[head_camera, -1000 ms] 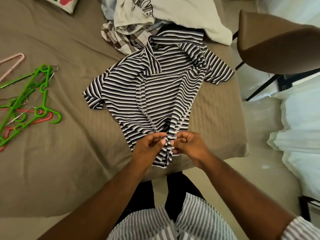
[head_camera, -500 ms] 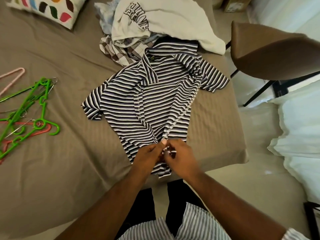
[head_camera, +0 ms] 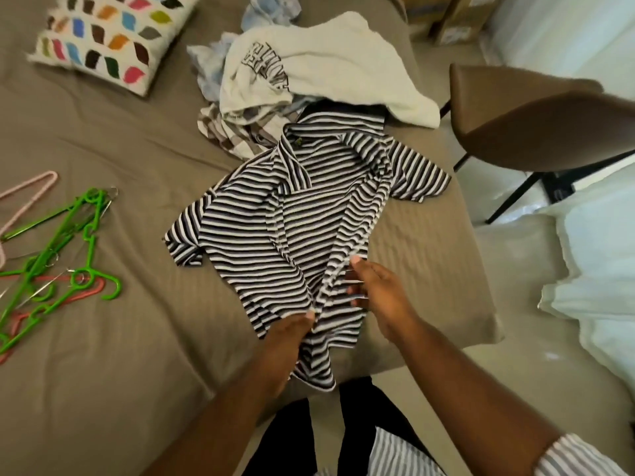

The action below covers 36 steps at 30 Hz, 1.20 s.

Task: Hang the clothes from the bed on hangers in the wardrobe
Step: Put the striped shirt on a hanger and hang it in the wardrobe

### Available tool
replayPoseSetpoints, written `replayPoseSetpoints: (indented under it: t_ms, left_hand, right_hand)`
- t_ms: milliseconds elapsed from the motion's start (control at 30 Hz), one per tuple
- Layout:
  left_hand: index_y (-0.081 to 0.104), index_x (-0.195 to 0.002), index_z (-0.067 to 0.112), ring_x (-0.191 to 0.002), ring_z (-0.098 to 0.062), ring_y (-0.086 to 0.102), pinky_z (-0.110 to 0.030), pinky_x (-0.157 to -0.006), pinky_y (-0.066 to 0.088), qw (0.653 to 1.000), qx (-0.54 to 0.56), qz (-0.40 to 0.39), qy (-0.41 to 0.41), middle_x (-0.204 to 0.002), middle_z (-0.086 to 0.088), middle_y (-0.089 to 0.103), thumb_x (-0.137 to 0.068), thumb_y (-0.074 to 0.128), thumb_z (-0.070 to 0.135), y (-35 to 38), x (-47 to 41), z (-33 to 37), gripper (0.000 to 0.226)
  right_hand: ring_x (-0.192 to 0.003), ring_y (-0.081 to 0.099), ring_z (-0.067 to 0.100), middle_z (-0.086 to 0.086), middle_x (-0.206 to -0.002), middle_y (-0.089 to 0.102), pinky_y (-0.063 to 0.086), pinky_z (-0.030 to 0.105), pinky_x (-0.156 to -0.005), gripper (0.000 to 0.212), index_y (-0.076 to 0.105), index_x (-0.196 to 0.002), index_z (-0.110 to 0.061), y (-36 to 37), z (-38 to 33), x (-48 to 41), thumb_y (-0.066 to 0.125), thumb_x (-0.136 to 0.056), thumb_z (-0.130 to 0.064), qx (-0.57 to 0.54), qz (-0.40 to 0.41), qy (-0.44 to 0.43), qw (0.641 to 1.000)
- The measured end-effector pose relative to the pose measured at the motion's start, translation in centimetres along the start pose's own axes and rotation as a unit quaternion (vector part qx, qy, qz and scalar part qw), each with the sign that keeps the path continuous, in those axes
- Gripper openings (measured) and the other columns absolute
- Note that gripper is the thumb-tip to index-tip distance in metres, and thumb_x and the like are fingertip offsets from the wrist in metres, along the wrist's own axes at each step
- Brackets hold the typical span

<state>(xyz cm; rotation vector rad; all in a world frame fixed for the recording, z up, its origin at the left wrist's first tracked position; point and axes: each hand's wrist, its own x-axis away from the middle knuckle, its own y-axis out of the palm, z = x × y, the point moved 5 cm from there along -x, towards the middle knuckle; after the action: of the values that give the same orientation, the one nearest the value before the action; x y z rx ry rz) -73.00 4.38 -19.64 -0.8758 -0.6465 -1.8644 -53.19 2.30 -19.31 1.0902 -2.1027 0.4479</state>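
A black-and-white striped collared shirt (head_camera: 275, 242) lies spread on the brown bed (head_camera: 120, 355), front open down the middle. My left hand (head_camera: 292, 333) pinches the left front edge near the hem. Higher up, my right hand (head_camera: 374, 293) holds the right front edge, fingers partly spread on the cloth. Behind the shirt lies a pile of clothes: a white printed sweatshirt (head_camera: 326, 67), a checked garment (head_camera: 233, 135) and light blue cloth (head_camera: 271, 12). Green hangers (head_camera: 68, 255) with red and pink ones lie at the bed's left.
A patterned pillow (head_camera: 106, 42) sits at the back left. A brown chair (head_camera: 536, 125) stands right of the bed's corner. White bedding (head_camera: 598, 255) is at the far right and cardboard boxes (head_camera: 450, 15) stand at the back. My dark trousers touch the bed's near edge.
My hands were together at the shirt's lower front. They have separated: the right one slid up along the right edge, the left stayed low. The view tilted up, showing the pillow.
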Motion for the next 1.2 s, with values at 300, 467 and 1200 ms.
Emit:
replayPoseSetpoints:
  t_ms: [300, 467, 1200]
  left_hand:
    - [0.054, -0.075, 0.007, -0.063, 0.001, 0.043, -0.017, -0.062, 0.033, 0.916, -0.349, -0.09, 0.178, -0.066, 0.003, 0.045, -0.104, 0.049, 0.042, 2.2, 2.7, 2.7, 0.045]
    - [0.051, -0.071, 0.018, -0.065, 0.006, 0.047, -0.014, -0.066, 0.034, 0.908, -0.378, -0.106, 0.144, -0.066, 0.021, 0.051, -0.104, 0.049, 0.038, 2.2, 2.2, 2.1, 0.038]
    - [0.053, -0.075, 0.01, -0.081, 0.003, 0.058, -0.007, -0.064, 0.035, 0.907, -0.404, -0.118, 0.01, -0.115, -0.012, 0.059, -0.098, 0.057, 0.047, 5.1, -2.7, -3.6, 0.044]
  right_hand:
    - [-0.102, 0.07, 0.029, 0.011, -0.118, 0.072, 0.058, 0.037, -0.077, 0.041, 0.062, -0.129, -0.008, -0.1, -5.4, -12.3, 0.07, -0.089, -0.007, -0.041, 0.043, 0.087, 0.994]
    - [-0.093, 0.074, 0.033, 0.018, -0.107, 0.075, 0.061, 0.044, -0.073, 0.037, 0.065, -0.12, -0.003, -2.8, -9.0, -18.1, 0.069, -0.084, -0.011, -0.13, 0.074, 0.105, 0.983]
    - [-0.118, 0.053, 0.024, 0.009, -0.129, 0.054, 0.053, 0.045, -0.097, 0.065, 0.048, -0.143, -0.025, 3.9, -4.7, -14.7, 0.075, -0.085, -0.038, 0.577, 0.007, -0.173, 0.798]
